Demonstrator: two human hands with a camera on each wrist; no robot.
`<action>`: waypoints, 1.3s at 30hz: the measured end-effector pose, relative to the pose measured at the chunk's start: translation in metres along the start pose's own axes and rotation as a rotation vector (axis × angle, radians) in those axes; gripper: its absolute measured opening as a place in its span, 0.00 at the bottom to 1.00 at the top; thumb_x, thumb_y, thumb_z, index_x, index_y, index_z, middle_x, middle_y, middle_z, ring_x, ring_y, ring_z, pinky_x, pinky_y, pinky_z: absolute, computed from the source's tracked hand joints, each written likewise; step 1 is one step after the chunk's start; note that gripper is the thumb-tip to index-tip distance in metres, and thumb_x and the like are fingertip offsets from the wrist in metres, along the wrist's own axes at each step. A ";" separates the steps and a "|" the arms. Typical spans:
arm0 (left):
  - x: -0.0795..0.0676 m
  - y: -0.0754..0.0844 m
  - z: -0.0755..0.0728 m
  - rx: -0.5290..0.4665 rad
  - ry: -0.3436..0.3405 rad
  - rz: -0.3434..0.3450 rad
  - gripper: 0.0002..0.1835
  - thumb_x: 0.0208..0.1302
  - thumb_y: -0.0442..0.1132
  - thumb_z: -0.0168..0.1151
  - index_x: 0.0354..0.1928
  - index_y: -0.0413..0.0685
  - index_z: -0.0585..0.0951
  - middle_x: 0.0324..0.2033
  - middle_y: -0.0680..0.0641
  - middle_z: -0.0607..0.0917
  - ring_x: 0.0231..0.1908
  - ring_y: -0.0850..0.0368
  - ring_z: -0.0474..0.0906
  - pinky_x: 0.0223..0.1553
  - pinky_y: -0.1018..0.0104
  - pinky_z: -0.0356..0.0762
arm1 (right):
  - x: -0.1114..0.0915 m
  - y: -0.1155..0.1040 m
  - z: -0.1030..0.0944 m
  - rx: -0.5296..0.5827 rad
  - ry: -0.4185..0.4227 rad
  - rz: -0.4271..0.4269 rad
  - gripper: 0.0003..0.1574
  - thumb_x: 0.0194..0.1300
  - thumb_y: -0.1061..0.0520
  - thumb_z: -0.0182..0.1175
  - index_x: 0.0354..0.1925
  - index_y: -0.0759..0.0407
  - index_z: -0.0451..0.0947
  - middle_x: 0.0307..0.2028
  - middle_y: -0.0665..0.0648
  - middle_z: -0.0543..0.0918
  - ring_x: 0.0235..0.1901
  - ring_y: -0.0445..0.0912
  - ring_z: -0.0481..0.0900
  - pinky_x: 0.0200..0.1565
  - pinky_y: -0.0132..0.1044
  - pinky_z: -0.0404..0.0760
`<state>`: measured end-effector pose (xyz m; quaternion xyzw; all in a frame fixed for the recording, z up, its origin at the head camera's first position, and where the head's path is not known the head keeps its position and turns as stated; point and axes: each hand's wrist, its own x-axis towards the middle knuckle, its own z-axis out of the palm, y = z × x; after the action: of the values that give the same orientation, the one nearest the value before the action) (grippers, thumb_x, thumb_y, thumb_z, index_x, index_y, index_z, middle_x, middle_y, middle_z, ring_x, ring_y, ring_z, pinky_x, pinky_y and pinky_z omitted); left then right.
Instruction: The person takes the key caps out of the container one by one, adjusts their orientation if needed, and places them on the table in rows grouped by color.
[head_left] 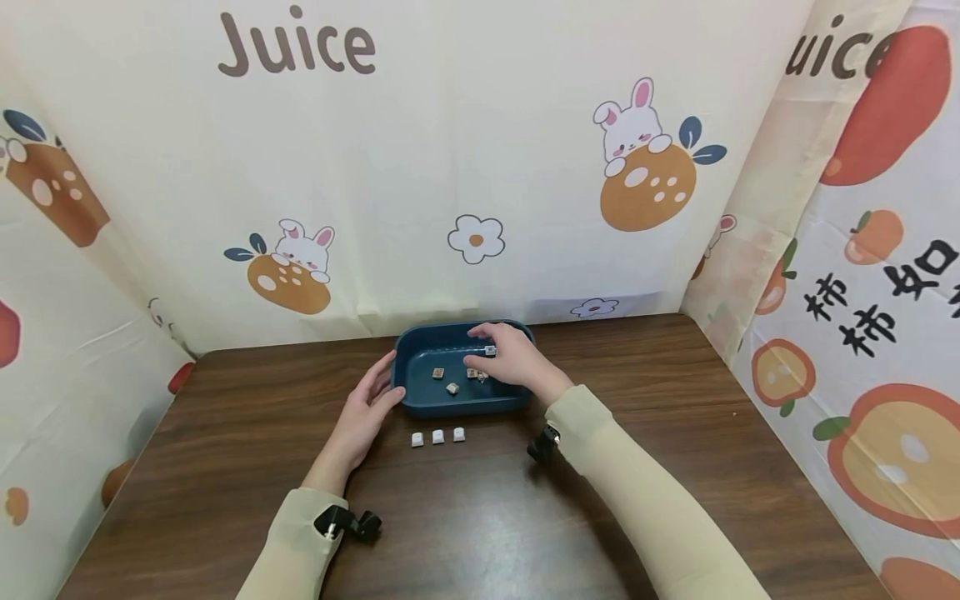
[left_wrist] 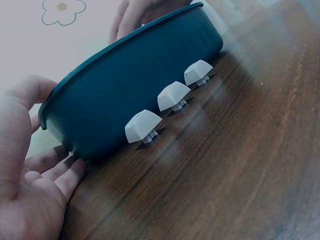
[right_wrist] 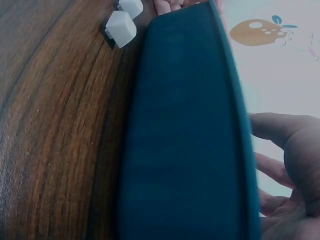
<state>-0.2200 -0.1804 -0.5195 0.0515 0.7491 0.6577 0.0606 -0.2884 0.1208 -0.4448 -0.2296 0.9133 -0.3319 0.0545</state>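
Observation:
A dark blue tray point(head_left: 450, 407) stands against the back wall. My left hand point(head_left: 362, 417) holds its left end, the thumb at the front corner and the fingers along the outside wall. Over the tray's right half, my right hand point(head_left: 516, 358) hovers with thumb and fingers apart. In the gap between them a small white piece point(head_left: 491, 351) shows, behind the fingertips. Several small tan pieces point(head_left: 438, 373) with dark marks lie on the tray floor. Three white keycaps point(left_wrist: 173, 96) sit in a row just in front of the tray, their stems downward.
The brown wooden table point(head_left: 480, 517) carries everything. A printed cloth point(head_left: 420, 167) hangs behind the tray, with more cloth along both sides. Each sleeve has a black wrist camera point(head_left: 543, 444) strapped on it.

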 end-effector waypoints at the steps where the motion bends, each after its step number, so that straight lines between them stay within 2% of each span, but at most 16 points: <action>1: 0.000 0.000 0.000 0.001 0.000 -0.001 0.34 0.86 0.42 0.59 0.87 0.66 0.62 0.83 0.43 0.66 0.80 0.44 0.64 0.74 0.58 0.68 | 0.001 0.001 0.001 0.001 -0.006 0.013 0.34 0.77 0.46 0.70 0.74 0.59 0.77 0.70 0.63 0.80 0.70 0.58 0.78 0.71 0.54 0.76; 8: 0.000 0.000 -0.001 -0.006 -0.004 0.004 0.34 0.86 0.42 0.58 0.87 0.66 0.62 0.83 0.43 0.66 0.80 0.43 0.64 0.75 0.55 0.67 | 0.008 0.006 0.009 -0.005 -0.035 0.085 0.35 0.76 0.46 0.70 0.73 0.60 0.78 0.71 0.65 0.79 0.72 0.59 0.76 0.72 0.55 0.75; 15: 0.001 -0.001 0.000 -0.016 0.000 0.016 0.34 0.85 0.40 0.59 0.86 0.65 0.62 0.82 0.42 0.67 0.80 0.42 0.65 0.66 0.77 0.72 | 0.015 0.010 0.017 -0.039 -0.044 0.121 0.38 0.74 0.48 0.72 0.75 0.60 0.75 0.69 0.66 0.79 0.69 0.59 0.76 0.71 0.55 0.75; 18: 0.001 -0.001 0.000 -0.024 -0.001 0.021 0.35 0.85 0.39 0.59 0.86 0.64 0.62 0.82 0.41 0.67 0.80 0.42 0.65 0.62 0.81 0.72 | 0.018 0.010 0.020 -0.041 -0.042 0.136 0.40 0.73 0.49 0.73 0.76 0.59 0.74 0.67 0.66 0.80 0.67 0.58 0.77 0.69 0.54 0.77; 30: 0.001 0.001 0.000 -0.019 -0.005 0.022 0.35 0.85 0.40 0.60 0.86 0.64 0.62 0.82 0.42 0.67 0.80 0.42 0.65 0.63 0.80 0.72 | 0.027 0.010 0.027 0.013 -0.053 0.096 0.37 0.71 0.53 0.75 0.73 0.60 0.77 0.63 0.64 0.82 0.64 0.56 0.80 0.67 0.52 0.80; 39: 0.001 0.000 0.000 -0.028 -0.007 0.023 0.35 0.85 0.40 0.60 0.86 0.63 0.62 0.82 0.41 0.66 0.80 0.42 0.64 0.62 0.81 0.72 | 0.036 0.017 0.035 0.057 -0.071 0.071 0.31 0.72 0.56 0.76 0.68 0.60 0.81 0.60 0.61 0.85 0.59 0.51 0.85 0.63 0.46 0.83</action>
<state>-0.2212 -0.1805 -0.5192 0.0617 0.7388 0.6688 0.0561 -0.3176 0.0956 -0.4804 -0.2069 0.9086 -0.3472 0.1050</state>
